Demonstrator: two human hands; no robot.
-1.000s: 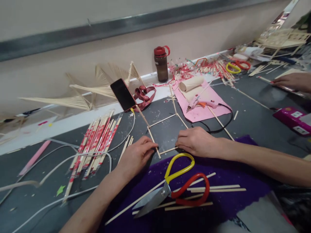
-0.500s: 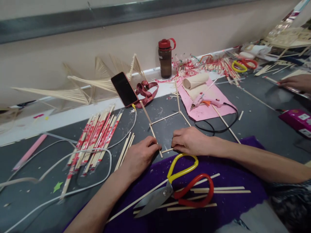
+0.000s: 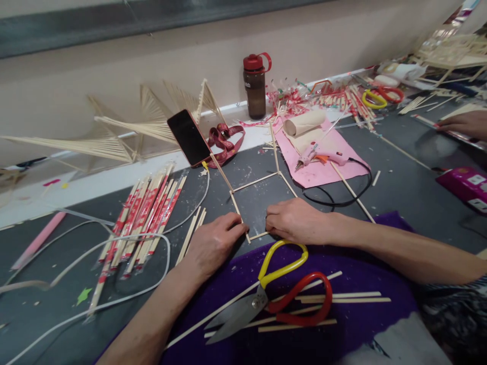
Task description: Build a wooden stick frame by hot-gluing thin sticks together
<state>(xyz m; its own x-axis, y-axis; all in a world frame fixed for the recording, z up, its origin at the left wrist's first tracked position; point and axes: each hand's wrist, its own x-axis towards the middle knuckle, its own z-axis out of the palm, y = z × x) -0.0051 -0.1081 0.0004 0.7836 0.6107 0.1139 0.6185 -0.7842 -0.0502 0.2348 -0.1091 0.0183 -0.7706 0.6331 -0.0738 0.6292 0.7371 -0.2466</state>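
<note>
A four-sided frame of thin wooden chopsticks [image 3: 255, 181] lies on the dark tabletop, with two more sticks rising from its far corners. My left hand [image 3: 216, 241] is closed, thumb and fingers pinching the frame's left stick near the close corner. At the other end of the near stick [image 3: 259, 235], my right hand [image 3: 292, 220] is closed round the close right corner, which its fingers hide. Just below the hands, red-and-yellow-handled scissors [image 3: 259, 301] lie partly open on purple cloth [image 3: 365, 263] among several loose chopsticks [image 3: 342, 295].
Wrapped chopsticks [image 3: 139, 218] and a white cable [image 3: 167, 253] lie to the left. A phone [image 3: 188, 137] leans before a stick structure [image 3: 114, 139]. Behind are a bottle [image 3: 254, 91] and a pink glue gun [image 3: 314, 154] on pink sheet [image 3: 315, 177]. Another person's hand [image 3: 464, 124] is at right.
The view has shifted slightly, so most things sit a little further left. Both hands keep their hold on the chopstick frame, with hardly any movement.
</note>
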